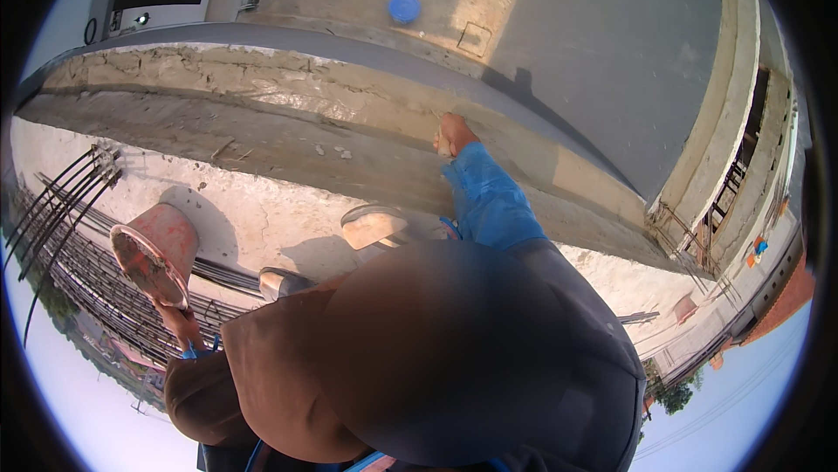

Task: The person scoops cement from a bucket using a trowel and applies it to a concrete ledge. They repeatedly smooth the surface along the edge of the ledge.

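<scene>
At the left, my left hand point(179, 322) grips the rim of a red, mortar-smeared bucket point(173, 234). The bucket is tilted, its mouth turned toward me, and grey residue coats the inside. My right hand point(454, 133), in a blue sleeve, is reached forward to the rough cement face of a low wall point(349, 103). Its fingers are closed; whatever they hold, if anything, is too small and hidden to make out. Small lumps of mortar point(333, 151) lie on the ledge below the wall face.
My shoes point(374, 226) stand on a pale concrete strip point(262, 219) beside the ledge. Bundled steel rebar point(65, 201) sticks out at the left. Beyond the wall are a grey floor point(620, 62) and a round blue object point(403, 7). More bars point(685, 236) protrude at the right corner.
</scene>
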`<state>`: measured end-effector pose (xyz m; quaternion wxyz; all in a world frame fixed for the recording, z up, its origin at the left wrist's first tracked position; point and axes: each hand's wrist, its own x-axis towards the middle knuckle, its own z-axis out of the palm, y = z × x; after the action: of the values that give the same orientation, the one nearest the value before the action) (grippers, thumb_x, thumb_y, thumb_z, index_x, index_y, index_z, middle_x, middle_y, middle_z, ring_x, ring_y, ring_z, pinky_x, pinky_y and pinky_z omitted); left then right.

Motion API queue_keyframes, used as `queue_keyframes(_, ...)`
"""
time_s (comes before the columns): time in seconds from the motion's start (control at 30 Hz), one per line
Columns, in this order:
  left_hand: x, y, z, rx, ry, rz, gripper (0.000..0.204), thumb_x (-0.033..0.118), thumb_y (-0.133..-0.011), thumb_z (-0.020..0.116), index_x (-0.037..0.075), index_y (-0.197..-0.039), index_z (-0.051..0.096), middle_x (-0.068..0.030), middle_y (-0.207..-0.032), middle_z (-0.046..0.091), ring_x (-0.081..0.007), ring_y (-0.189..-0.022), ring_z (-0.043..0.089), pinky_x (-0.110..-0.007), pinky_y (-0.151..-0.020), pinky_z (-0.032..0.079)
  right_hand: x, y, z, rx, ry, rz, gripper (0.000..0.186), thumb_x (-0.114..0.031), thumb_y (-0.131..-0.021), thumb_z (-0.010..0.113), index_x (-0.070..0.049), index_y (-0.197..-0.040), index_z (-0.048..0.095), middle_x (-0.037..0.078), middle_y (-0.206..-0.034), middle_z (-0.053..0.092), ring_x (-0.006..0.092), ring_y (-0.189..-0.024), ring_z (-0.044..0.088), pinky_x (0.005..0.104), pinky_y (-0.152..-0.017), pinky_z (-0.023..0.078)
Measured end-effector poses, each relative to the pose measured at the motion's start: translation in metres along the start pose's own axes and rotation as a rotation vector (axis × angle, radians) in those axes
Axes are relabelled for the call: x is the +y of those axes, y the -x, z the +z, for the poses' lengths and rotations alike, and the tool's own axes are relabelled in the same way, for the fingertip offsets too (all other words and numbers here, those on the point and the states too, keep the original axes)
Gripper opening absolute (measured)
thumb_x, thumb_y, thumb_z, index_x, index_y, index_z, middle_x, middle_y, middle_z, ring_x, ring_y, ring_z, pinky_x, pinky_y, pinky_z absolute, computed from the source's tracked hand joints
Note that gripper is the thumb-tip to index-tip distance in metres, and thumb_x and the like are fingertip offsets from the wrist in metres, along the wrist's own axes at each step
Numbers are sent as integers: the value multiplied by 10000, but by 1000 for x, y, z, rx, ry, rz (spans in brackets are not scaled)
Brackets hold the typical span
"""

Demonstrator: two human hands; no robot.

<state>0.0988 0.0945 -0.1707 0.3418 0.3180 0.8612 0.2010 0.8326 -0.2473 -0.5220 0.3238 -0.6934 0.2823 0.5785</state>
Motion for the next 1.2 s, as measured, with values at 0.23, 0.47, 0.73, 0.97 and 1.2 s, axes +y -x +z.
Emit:
queue_keyframes(0.23, -16, -17, -10, -11, -78, 7, 623, 260, -1058, 549, 195, -1648, 360, -122, -1490, 571, -277, -1233, 608, -409, -953, 550, -50, 55, 217, -271, 406, -150, 485, -466, -1123, 407, -45, -1316, 549, 156, -996, 687, 263, -792, 696, 446, -706, 608)
queue_keyframes(0.47, -32, -24, -23, -19, -124, 47, 642, 220, -1023, 586, 199, -1626, 367, -114, -1452, 566, -266, -1189, 592, -400, -916, 538, -17, 39, 144, 1, 1010, -550, 511, -424, -1148, 317, -63, -1490, 433, 273, -1332, 683, 524, -1206, 640, 620, -1033, 475)
queue_keyframes(0.73, -10, -4, -18, 6, -66, 15, 596, 255, -1015, 592, 188, -1572, 392, -98, -1364, 565, -248, -1093, 575, -380, -839, 515, 58, 25, -64, 204, 1019, -334, 472, -468, -1150, 288, -89, -1360, 474, 342, -1279, 672, 558, -1216, 616, 624, -1043, 474)
queue_keyframes(0.97, -8, 2, -7, -10, -34, 14, 559, 285, -1007, 596, 179, -1525, 414, -84, -1287, 565, -233, -1009, 561, -364, -771, 495, 102, 12, -214, 500, 945, -291, 469, -490, -1154, 290, -101, -1338, 476, 326, -1148, 696, 537, -1094, 675, 643, -929, 531)
queue_keyframes(1.2, 0, 3, -61, 13, -110, 254, 526, 315, -1000, 601, 170, -1478, 436, -70, -1211, 564, -217, -925, 546, -347, -704, 475, 78, -6, -120, 371, -553, 150, 346, -433, -1146, 379, -138, -1303, 473, 131, -945, 549, 296, -841, 618, 506, -695, 586)
